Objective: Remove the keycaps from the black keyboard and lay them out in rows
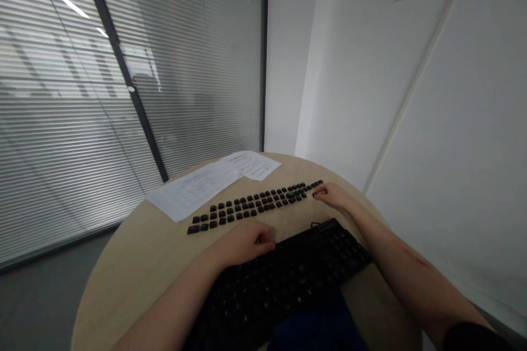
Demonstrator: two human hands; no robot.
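Keycaps [251, 205] in rows; right hand [327, 196] pinched narrow at one keycap [314, 195] (hold unclear). Left hand [250, 241] curled at keyboard [296, 269]; cannot tell contents.

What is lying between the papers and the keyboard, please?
In the head view, rows of black keycaps lie between papers and keyboard; the left hand is at the keyboard's far edge.

No text, brand or number legible. Printed sheets [193, 191], beyond the left fingers [265, 248]: lines of print, too small to read. Keycaps [213, 224], in rows stretching towards the right fingers [320, 192]: legends indistinct. Keyboard [288, 271], at the left fingers: pale marks, unreadable.
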